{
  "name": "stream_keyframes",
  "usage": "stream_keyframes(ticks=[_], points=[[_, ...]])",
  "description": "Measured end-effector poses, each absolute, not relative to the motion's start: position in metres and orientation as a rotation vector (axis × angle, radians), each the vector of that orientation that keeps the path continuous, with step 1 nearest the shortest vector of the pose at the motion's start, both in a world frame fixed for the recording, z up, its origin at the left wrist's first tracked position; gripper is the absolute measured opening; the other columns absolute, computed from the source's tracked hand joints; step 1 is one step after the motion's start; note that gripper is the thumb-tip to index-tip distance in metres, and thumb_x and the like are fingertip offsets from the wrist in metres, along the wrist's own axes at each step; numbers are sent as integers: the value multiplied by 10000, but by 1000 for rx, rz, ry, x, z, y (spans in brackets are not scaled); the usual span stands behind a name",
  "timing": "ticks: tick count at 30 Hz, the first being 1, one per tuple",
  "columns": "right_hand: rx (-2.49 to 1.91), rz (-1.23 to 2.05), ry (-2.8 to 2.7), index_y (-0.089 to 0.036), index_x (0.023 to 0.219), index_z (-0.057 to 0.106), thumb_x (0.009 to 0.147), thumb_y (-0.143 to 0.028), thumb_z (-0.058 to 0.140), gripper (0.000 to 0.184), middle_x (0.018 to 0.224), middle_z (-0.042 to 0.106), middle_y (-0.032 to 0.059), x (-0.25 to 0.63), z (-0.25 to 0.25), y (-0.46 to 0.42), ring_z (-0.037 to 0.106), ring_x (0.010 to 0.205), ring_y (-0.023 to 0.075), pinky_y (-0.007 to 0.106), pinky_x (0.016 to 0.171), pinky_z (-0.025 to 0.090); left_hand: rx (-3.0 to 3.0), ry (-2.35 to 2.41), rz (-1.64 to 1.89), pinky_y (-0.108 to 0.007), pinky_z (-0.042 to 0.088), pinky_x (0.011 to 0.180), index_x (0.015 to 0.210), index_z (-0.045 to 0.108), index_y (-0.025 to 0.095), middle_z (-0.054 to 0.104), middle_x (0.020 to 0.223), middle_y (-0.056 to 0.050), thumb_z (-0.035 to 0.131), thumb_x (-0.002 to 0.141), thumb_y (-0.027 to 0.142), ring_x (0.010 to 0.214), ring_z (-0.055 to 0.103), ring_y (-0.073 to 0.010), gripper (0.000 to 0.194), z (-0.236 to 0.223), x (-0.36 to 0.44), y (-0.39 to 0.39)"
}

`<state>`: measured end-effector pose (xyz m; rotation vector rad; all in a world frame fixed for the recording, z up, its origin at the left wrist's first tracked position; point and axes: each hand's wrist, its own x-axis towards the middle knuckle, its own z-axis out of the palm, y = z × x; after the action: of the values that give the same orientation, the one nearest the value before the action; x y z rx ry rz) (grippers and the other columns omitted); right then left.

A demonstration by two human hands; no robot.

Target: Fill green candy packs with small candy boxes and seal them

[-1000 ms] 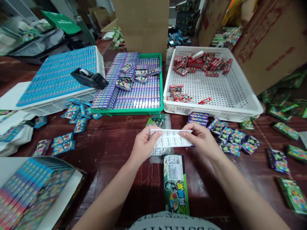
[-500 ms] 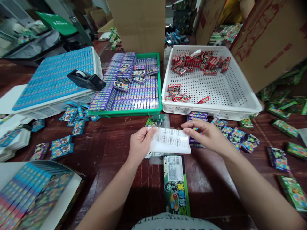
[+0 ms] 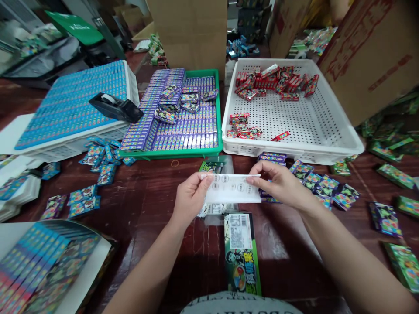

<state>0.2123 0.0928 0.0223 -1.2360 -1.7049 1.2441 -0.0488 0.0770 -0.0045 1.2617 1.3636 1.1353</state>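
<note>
Between my hands is a white sheet of round clear stickers (image 3: 229, 194) with printed circles, its top edge folded over. My left hand (image 3: 191, 196) pinches its left end between thumb and fingers. At the upper right corner, my right hand (image 3: 275, 182) has thumb and forefinger closed on the sheet's edge. Beneath the sheet lies a green and black packet (image 3: 212, 166) with clear plastic, partly hidden. Nearer my body, a flat green and black candy box (image 3: 242, 261) with a white label rests on the table.
A green tray (image 3: 170, 153) of purple boxes and a white perforated tray (image 3: 294, 152) with red boxes stand behind my hands. A black tape dispenser (image 3: 116, 108) sits on the blue boxes at left. Purple packs (image 3: 327, 187) and green packs (image 3: 401, 261) lie at right.
The sheet tilted up to show its lower blank strip, then tipped back flatter with its top edge folded. My right hand shifted slightly along its right end; both hands kept hold.
</note>
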Motion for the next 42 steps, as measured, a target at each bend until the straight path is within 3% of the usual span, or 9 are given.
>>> stream_keyframes(ticks=[5,9,14,19,22,26,29,35,42], points=[[-1259,1175,-1884,-215,818,625,1024,-477,512,352,812,655,14,215,22,96,610,769,177,313,721,489,1197,1401,1112,-217,484,591,885,749,158,717,775,-28,734,854,514,660,601,-139,358,-6,-51,84],[-1149,868,-2012,-237,998,676,987,-369,606,150,1073,694,66,221,30,102,642,1015,223,367,917,493,1190,1414,1090,-212,472,567,864,747,158,713,762,-23,752,837,516,637,591,-132,359,-7,-55,91],[-1148,805,-1908,-244,974,662,981,-355,616,119,1058,705,63,221,30,111,652,1016,218,382,931,501,1165,1400,1056,-211,465,563,858,744,151,726,772,-32,746,843,526,637,594,-128,376,-11,-58,95],[-1150,993,-1889,-246,1359,544,937,-370,666,456,1032,730,52,203,24,120,682,959,217,385,868,534,1209,1383,1026,-214,448,565,836,736,148,712,755,-20,741,839,542,625,577,-122,394,-18,-53,100],[-1109,1092,-1826,-230,1407,485,932,-372,672,530,898,706,20,197,30,113,677,843,190,378,840,544,1257,1416,990,-233,439,574,838,735,151,701,738,-23,708,857,560,631,582,-140,411,-24,-54,107],[-1124,1240,-1639,-245,1374,512,900,-378,728,538,906,679,18,205,41,85,660,830,178,358,812,554,1659,1616,1050,-359,507,848,1123,719,171,730,1065,-99,751,829,548,988,653,-263,479,-24,-54,98],[-1154,1388,-1604,-248,1367,525,905,-369,733,521,902,676,12,215,39,60,659,828,167,341,802,557,2092,1611,1028,-473,425,1051,1324,631,194,615,1341,-148,819,784,514,1246,526,-331,655,-20,-45,67],[-1164,1506,-1573,-243,1370,514,933,-345,707,489,932,660,11,220,22,31,645,858,151,317,804,545,1971,1264,641,-487,473,1024,1039,742,210,685,1119,-97,644,948,267,1113,600,-270,146,-24,-29,13],[-1114,1554,-1544,-253,1405,469,936,-308,696,524,954,653,9,216,36,18,639,896,148,309,835,543,1215,1040,554,-425,573,920,1025,777,205,800,1009,-69,755,858,319,921,737,-212,203,-8,-34,16]])
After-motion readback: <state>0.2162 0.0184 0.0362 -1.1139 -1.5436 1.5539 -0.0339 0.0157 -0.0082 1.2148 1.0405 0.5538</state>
